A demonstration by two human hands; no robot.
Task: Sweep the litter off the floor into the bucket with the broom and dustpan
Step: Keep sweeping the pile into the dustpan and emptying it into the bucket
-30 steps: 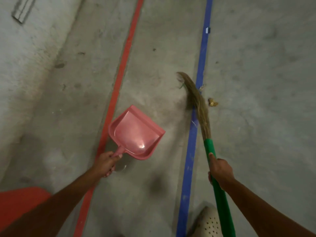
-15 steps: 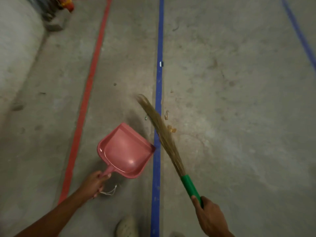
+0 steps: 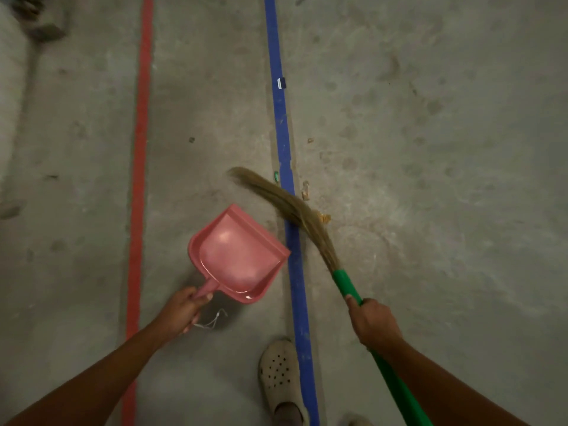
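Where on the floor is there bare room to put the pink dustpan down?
Nearly bare concrete lies between the red floor stripe and the blue floor stripe, ahead of the pink plastic dustpan. It is crowded right of the blue floor stripe, where small litter scraps lie beside the straw broom.

the green broom handle is cut off at the bottom edge; the litter behind its bristles is partly hidden.

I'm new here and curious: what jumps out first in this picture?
The pink dustpan in the middle stands out first, its handle held by the left hand. Next comes the broom, its green handle in the right hand and its bristles lying across the blue line, beside small tan litter scraps.
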